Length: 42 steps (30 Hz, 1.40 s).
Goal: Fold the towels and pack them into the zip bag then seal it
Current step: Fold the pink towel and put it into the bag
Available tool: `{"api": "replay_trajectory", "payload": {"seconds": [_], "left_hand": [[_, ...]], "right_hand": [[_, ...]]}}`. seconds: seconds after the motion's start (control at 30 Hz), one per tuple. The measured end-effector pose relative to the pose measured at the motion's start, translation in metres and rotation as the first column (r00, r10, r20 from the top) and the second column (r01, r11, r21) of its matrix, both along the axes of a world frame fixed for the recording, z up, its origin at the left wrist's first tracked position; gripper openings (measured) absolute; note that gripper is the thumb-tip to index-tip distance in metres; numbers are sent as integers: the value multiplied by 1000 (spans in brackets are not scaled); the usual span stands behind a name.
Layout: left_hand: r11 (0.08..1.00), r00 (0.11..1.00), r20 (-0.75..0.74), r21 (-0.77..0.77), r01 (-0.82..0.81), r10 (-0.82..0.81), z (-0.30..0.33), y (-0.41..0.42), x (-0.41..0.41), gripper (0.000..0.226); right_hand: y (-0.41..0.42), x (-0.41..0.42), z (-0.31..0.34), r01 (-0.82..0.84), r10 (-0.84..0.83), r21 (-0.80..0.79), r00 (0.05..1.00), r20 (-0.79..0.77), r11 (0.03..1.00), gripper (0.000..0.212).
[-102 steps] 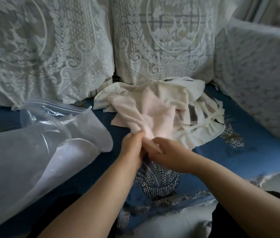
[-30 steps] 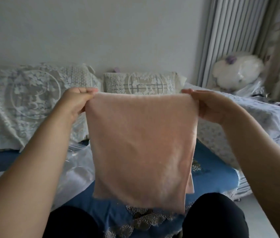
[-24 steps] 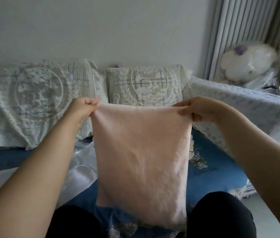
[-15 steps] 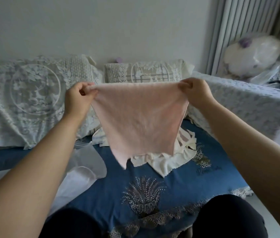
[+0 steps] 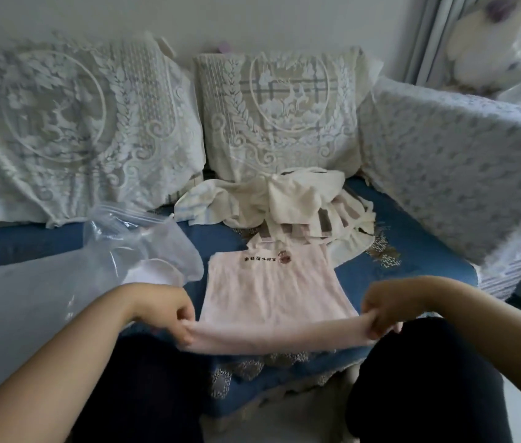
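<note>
A pale pink towel (image 5: 268, 289) lies spread on the blue sofa seat (image 5: 406, 260), its printed far edge pointing at the cushions. My left hand (image 5: 169, 311) pinches its near left corner and my right hand (image 5: 384, 314) pinches its near right corner, stretching that edge between them. A heap of cream and striped towels (image 5: 284, 203) sits behind it against the backrest. The clear zip bag (image 5: 115, 251) lies to the left with its mouth gaping toward the pink towel.
Two lace-covered cushions (image 5: 278, 113) line the back of the sofa. A lace-covered armrest (image 5: 454, 161) closes off the right side. My dark-trousered knees (image 5: 419, 388) are at the seat's front edge. A white plush toy (image 5: 502, 43) sits by the curtain at far right.
Both hands picked the pink towel from the heap, held it up stretched in the air, then brought it down. It now lies flat on the seat with its near edge still pinched.
</note>
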<state>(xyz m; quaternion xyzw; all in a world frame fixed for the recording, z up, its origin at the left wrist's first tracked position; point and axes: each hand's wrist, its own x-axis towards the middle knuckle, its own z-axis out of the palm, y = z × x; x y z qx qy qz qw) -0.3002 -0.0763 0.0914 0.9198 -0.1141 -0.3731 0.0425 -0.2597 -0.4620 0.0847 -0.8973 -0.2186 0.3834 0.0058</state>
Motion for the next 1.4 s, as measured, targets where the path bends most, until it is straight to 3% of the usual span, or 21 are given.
{"api": "replay_trajectory", "payload": {"seconds": [0.07, 0.13, 0.2, 0.23, 0.27, 0.3, 0.37, 0.47, 0.5, 0.57, 0.67, 0.83, 0.97, 1.03, 1.07, 1.1, 1.13, 1.2, 1.23, 1.3, 1.4], "left_hand": [[998, 998, 47, -37, -50, 51, 4, -4, 10, 28], [936, 903, 272, -212, -282, 334, -1, -8, 37, 26], [745, 605, 452, -518, -419, 655, -14, -20, 66, 11], [675, 477, 490, -628, -388, 730, -19, -28, 76, 30], [662, 445, 506, -669, -338, 739, -28, -35, 85, 56], [687, 477, 524, -670, -280, 706, -36, -44, 88, 74], [788, 616, 545, -576, -218, 568, -57, -62, 87, 85], [965, 859, 452, -207, -160, 239, -104, -70, 73, 92], [984, 908, 380, -96, -149, 175, -116, -68, 69, 96], [990, 937, 324, 14, -142, 130, -129, -65, 65, 99], [983, 918, 361, 26, -184, 162, -131, -68, 67, 89], [968, 896, 403, 79, -238, 187, -129, -73, 67, 79], [945, 867, 424, 72, -319, 260, -120, -68, 70, 63], [909, 840, 367, -37, -415, 399, -112, -61, 71, 60], [842, 792, 287, -166, -513, 539, -108, -58, 73, 58], [696, 691, 154, -331, -637, 706, -104, -55, 74, 56], [459, 539, -39, -475, -750, 841, -102, -52, 76, 53], [-52, 230, -411, -571, -819, 882, -100, -48, 77, 45], [-197, 137, -493, -566, -800, 859, -102, -48, 76, 43], [-258, 68, -488, -568, -781, 870, -109, -50, 76, 50], [-227, 39, -421, -562, -795, 906, -115, -58, 76, 53]], "right_hand": [[-4, 17, 3, 76, -76, 11, 996, -41, 997, 17], [-3, 48, 0, 303, -340, 254, 933, 118, 919, 21], [8, 75, -12, 471, -694, 663, 712, 104, 582, 22], [17, 85, -19, 469, -777, 790, 630, 14, 395, 44], [26, 91, -27, 453, -793, 834, 609, -31, 315, 68], [33, 93, -38, 428, -780, 830, 625, 14, 358, 83], [51, 84, -63, 398, -691, 718, 705, 159, 571, 91], [68, 63, -105, 242, -349, 324, 879, 326, 914, 84], [72, 58, -113, 155, -218, 190, 900, 378, 969, 84], [77, 56, -121, 92, -109, 59, 882, 458, 994, 90], [81, 61, -125, 59, -69, 36, 867, 493, 998, 94], [79, 67, -124, 75, -85, 41, 884, 460, 996, 71], [83, 60, -119, 111, -97, -10, 905, 413, 994, 64], [82, 55, -118, 95, -76, -30, 919, 386, 995, 58], [80, 54, -118, 82, -70, -18, 931, 359, 996, 54], [77, 56, -118, 76, -77, 15, 944, 321, 997, 50], [73, 58, -116, 85, -100, 67, 955, 280, 994, 46], [68, 61, -113, 166, -206, 176, 947, 245, 970, 40], [67, 62, -111, 229, -285, 223, 923, 259, 947, 39], [69, 62, -109, 352, -447, 319, 841, 304, 880, 44], [70, 69, -109, 586, -681, 361, 687, 255, 726, 62]]}}
